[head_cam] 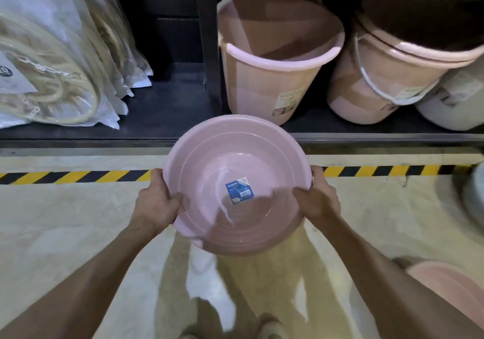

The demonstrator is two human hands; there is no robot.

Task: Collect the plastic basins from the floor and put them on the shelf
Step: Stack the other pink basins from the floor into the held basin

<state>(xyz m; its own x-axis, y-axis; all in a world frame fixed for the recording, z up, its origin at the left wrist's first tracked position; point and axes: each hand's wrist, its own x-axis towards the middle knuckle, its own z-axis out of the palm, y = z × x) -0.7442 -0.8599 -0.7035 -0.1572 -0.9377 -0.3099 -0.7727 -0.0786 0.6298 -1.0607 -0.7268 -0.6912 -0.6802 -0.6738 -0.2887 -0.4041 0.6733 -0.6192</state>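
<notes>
A round pink plastic basin (pixel 209 155) with a blue label inside is held in the air in front of the low black shelf (pixel 167 108). My left hand (pixel 158 200) grips its left rim, thumb inside the bowl. My right hand (pixel 318 200) grips the right rim the same way. The basin's far edge overlaps the shelf's front lip. Another pink basin (pixel 450 283) lies on the floor at the lower right, partly cut off. A pale grey one (pixel 475 194) shows at the right edge, blurred.
Pink buckets (pixel 275 77) (pixel 387 77) and a whitish bucket (pixel 455 103) stand on the shelf's right bay. Bagged pale hoses (pixel 52 64) fill the left bay beside a dark upright post (pixel 208 50). Yellow-black hazard tape (pixel 78 176) runs along the concrete floor.
</notes>
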